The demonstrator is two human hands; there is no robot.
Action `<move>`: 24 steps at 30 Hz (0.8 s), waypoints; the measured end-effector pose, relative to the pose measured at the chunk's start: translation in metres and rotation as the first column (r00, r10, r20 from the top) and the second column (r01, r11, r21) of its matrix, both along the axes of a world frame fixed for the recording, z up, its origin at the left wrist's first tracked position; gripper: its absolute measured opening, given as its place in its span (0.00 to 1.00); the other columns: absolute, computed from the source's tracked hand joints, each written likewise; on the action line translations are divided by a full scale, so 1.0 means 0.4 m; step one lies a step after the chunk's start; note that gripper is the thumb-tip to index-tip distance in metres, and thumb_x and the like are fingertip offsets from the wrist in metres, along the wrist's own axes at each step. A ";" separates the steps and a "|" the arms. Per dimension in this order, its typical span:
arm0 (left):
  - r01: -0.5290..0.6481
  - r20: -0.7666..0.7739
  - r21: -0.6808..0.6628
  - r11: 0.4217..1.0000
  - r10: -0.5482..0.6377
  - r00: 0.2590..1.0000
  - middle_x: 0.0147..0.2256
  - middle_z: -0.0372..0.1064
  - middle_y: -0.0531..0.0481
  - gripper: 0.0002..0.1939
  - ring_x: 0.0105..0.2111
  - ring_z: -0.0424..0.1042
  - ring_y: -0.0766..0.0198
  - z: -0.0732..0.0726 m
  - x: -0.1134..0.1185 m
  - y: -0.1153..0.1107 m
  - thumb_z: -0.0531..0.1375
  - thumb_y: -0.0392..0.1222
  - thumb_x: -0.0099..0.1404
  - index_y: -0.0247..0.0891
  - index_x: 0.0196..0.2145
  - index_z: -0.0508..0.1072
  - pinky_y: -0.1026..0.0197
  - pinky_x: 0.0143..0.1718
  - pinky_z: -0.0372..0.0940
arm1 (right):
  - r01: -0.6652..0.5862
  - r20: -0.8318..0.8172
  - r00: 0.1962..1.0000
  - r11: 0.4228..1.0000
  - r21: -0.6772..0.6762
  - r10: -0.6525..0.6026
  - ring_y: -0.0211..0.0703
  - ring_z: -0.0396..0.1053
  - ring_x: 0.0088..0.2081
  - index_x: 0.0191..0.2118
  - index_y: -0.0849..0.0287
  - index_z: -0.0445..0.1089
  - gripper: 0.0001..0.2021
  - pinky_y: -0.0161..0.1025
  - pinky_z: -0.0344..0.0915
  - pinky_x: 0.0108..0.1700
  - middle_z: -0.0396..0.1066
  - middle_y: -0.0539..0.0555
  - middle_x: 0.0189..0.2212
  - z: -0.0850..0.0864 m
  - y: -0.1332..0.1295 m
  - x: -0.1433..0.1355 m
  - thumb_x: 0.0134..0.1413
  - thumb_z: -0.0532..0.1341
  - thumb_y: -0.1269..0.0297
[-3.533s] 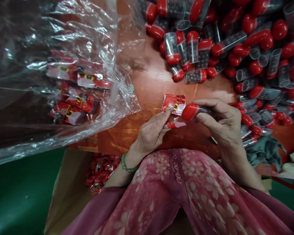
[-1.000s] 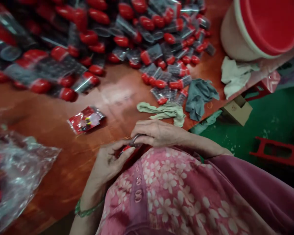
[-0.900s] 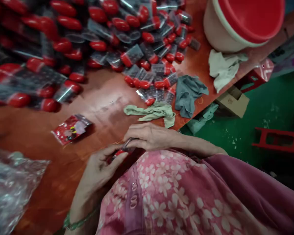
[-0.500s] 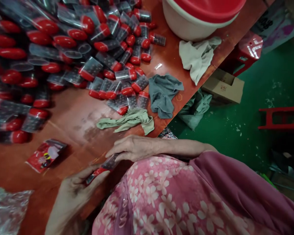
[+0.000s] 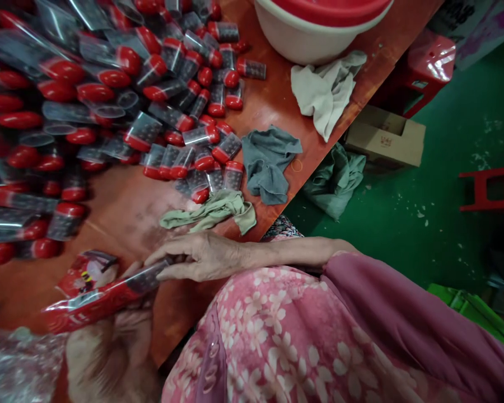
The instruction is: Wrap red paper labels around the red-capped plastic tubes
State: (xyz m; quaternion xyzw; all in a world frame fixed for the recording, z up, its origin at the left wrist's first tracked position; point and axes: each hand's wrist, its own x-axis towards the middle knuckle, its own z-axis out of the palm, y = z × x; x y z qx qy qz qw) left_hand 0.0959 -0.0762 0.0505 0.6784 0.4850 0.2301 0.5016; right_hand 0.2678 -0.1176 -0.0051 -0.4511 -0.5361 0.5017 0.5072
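A long plastic packet (image 5: 105,296), red and shiny at one end and clear with dots at the other, slants between my hands. My right hand (image 5: 205,254) pinches its clear dotted end between thumb and fingers. Below the red part is my left hand (image 5: 113,352), smeared by motion, with the packet across its fingers and some fingertips showing beyond. Behind the packet lies a small red printed pack (image 5: 86,274) with a cartoon figure, partly covered. Crumpled clear plastic (image 5: 21,364) lies left of my left hand.
A large heap of clear dotted containers with red ends (image 5: 143,131) covers the far left. Green (image 5: 210,212), blue-grey (image 5: 269,162) and white (image 5: 325,89) cloths lie along the table edge, near a white tub (image 5: 315,39) with a red top. A cardboard box (image 5: 386,137) and red stools stand beyond.
The packet has moved left, and much more of its red length shows. My left hand has shifted down and turned beneath it. My right hand has moved left, still gripping the dotted end.
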 end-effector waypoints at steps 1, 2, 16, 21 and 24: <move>-0.087 0.077 -0.037 0.996 0.089 0.993 0.54 0.75 0.58 0.22 0.54 0.73 0.49 0.001 0.016 -0.008 0.57 0.60 0.63 0.58 0.53 0.73 0.46 0.53 0.73 | -0.010 0.002 1.000 1.000 -0.003 0.010 0.35 0.73 0.45 0.50 0.63 0.72 0.11 0.28 0.65 0.49 0.76 0.52 0.45 -0.001 0.008 -0.009 0.63 0.62 0.68; -0.164 0.131 -0.084 0.983 0.174 0.976 0.53 0.75 0.58 0.19 0.54 0.73 0.49 0.000 0.027 -0.013 0.60 0.58 0.61 0.56 0.49 0.76 0.45 0.55 0.72 | -0.014 0.010 1.000 1.000 -0.008 0.014 0.35 0.73 0.45 0.50 0.63 0.71 0.11 0.28 0.65 0.49 0.77 0.51 0.45 -0.003 0.016 -0.019 0.63 0.62 0.68; -0.213 0.283 -0.139 0.967 0.245 0.927 0.49 0.77 0.68 0.15 0.61 0.68 0.56 -0.037 -0.007 0.021 0.64 0.63 0.57 0.56 0.38 0.76 0.51 0.55 0.71 | 0.118 -0.067 0.990 0.991 -0.063 -0.123 0.36 0.75 0.53 0.40 0.50 0.73 0.07 0.23 0.65 0.54 0.79 0.37 0.46 -0.011 0.058 -0.111 0.53 0.67 0.64; -0.141 0.235 -0.075 0.987 0.155 0.960 0.43 0.79 0.63 0.15 0.50 0.76 0.53 -0.034 -0.018 0.016 0.57 0.60 0.65 0.48 0.35 0.75 0.53 0.36 0.73 | 0.058 -0.248 0.962 0.970 -0.235 -0.118 0.38 0.79 0.43 0.35 0.54 0.72 0.06 0.25 0.71 0.43 0.79 0.41 0.32 -0.018 0.080 -0.141 0.51 0.68 0.69; -0.139 0.318 -0.174 0.975 0.190 0.929 0.36 0.80 0.62 0.12 0.42 0.76 0.61 -0.039 -0.003 0.000 0.63 0.56 0.63 0.45 0.34 0.75 0.60 0.33 0.70 | -0.140 -0.459 0.885 0.896 -0.422 -0.077 0.37 0.77 0.29 0.37 0.56 0.69 0.09 0.30 0.73 0.34 0.73 0.39 0.20 -0.039 0.089 -0.141 0.52 0.69 0.72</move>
